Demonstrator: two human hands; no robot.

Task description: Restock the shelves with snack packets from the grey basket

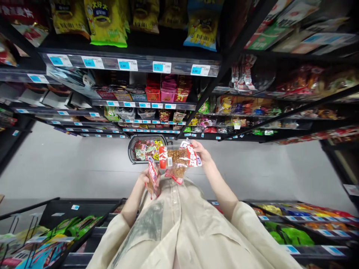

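Note:
My right hand is closed on clear snack packets with red and white labels, held up in front of my chest. My left hand is closed on another red and white snack packet, lower and to the left. Just beyond both hands, a dark shopping basket stands on the grey floor, holding several colourful packets.
Black store shelves with blue price tags face me, stocked with bagged and boxed snacks. More shelving runs along the right side. Low shelves of snack bags lie near me at left and right. A grey floor aisle lies between them.

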